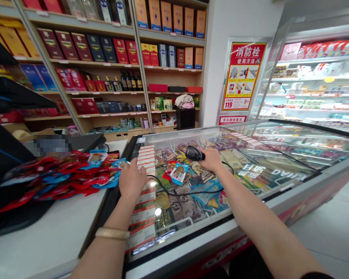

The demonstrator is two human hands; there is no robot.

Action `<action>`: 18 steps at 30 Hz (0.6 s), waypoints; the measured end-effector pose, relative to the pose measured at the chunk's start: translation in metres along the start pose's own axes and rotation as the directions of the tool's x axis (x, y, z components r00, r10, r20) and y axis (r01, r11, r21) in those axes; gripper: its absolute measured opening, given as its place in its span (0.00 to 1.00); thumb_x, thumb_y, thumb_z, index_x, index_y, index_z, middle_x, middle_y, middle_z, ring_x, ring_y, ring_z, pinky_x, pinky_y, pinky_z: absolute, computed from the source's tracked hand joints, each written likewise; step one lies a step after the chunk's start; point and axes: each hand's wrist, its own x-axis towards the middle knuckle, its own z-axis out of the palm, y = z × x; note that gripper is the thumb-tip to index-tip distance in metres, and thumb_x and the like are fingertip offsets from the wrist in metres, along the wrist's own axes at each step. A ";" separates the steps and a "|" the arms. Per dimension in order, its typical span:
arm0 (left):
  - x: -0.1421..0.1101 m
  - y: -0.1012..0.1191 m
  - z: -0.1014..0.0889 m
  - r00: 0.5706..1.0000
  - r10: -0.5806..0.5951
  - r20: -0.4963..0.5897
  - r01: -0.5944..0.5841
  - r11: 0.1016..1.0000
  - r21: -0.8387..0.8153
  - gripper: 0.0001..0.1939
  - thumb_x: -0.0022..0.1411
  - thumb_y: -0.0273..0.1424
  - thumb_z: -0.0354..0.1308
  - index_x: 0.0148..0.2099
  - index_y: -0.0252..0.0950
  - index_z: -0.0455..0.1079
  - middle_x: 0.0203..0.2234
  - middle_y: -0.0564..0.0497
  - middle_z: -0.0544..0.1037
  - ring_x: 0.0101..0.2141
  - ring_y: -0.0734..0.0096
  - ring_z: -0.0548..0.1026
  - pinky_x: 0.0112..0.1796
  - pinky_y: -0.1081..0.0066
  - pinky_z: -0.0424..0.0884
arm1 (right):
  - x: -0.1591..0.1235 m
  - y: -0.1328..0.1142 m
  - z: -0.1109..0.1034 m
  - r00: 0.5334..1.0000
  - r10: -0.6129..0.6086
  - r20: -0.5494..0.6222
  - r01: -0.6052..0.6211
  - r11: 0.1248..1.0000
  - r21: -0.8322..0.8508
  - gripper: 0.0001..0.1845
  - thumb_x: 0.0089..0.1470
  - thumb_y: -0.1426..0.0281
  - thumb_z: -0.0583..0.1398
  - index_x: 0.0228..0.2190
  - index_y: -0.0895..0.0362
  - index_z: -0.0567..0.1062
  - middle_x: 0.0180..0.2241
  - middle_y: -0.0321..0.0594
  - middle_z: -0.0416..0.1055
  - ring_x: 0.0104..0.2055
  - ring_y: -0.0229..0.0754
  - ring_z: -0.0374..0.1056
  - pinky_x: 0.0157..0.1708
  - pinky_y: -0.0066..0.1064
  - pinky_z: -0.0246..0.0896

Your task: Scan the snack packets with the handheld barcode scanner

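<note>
My right hand (211, 159) is closed round a black barcode scanner (193, 153), held over the glass lid of a chest freezer (250, 182). Its black cable (177, 192) trails across the glass. A small blue and white packet (178, 173) lies on the lid just below the scanner's head. My left hand (132, 180), with a gold bracelet at the wrist, rests at the freezer's left edge, fingers curled beside a pile of red and blue snack packets (64, 174); whether it grips one of them I cannot make out.
The pile sits on a white counter (46, 248) with a dark screen at far left. A strip of price labels (144, 193) runs down the freezer lid. Shelves of boxed goods (104, 50) stand behind; an open chiller (314, 85) is at right.
</note>
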 end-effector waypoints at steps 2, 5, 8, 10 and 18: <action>0.002 -0.006 -0.010 0.984 -0.168 0.051 0.168 0.986 0.010 0.31 0.65 0.37 0.46 0.66 0.29 0.59 0.47 0.30 0.79 0.48 0.42 0.78 0.47 0.51 0.72 | 0.000 -0.001 0.000 1.000 0.004 0.008 -0.004 1.000 0.004 0.15 0.52 0.62 0.62 0.40 0.54 0.80 0.41 0.46 0.80 0.49 0.53 0.71 0.47 0.39 0.57; 0.003 -0.013 -0.017 0.955 -0.263 0.136 0.255 0.964 0.072 0.33 0.65 0.41 0.48 0.68 0.30 0.57 0.43 0.30 0.80 0.43 0.42 0.80 0.44 0.51 0.73 | 0.000 -0.003 -0.002 1.000 0.004 0.005 -0.004 1.000 0.019 0.15 0.52 0.62 0.63 0.41 0.54 0.80 0.41 0.46 0.80 0.49 0.52 0.71 0.47 0.39 0.57; 0.005 -0.020 -0.015 0.957 -0.262 0.127 0.248 0.962 0.110 0.35 0.65 0.44 0.48 0.68 0.29 0.57 0.45 0.29 0.80 0.43 0.40 0.80 0.41 0.50 0.73 | -0.001 -0.004 -0.002 1.000 -0.006 -0.001 0.006 0.999 0.041 0.15 0.52 0.62 0.63 0.41 0.54 0.80 0.42 0.46 0.80 0.49 0.52 0.71 0.48 0.39 0.57; 0.006 -0.024 -0.012 0.967 -0.220 0.125 0.204 0.970 0.130 0.34 0.64 0.43 0.47 0.67 0.30 0.61 0.45 0.29 0.80 0.42 0.40 0.80 0.40 0.51 0.73 | -0.001 -0.004 -0.001 1.000 -0.015 -0.002 0.015 0.999 0.052 0.15 0.52 0.62 0.63 0.41 0.54 0.80 0.42 0.47 0.80 0.50 0.53 0.71 0.48 0.39 0.57; 0.000 -0.022 0.002 0.996 0.084 0.037 -0.091 0.946 0.311 0.24 0.65 0.37 0.47 0.56 0.34 0.74 0.43 0.34 0.80 0.46 0.45 0.77 0.48 0.54 0.71 | 0.001 -0.007 0.002 0.999 -0.036 -0.011 0.037 0.997 0.062 0.14 0.52 0.62 0.63 0.39 0.54 0.80 0.41 0.47 0.80 0.49 0.53 0.71 0.49 0.39 0.57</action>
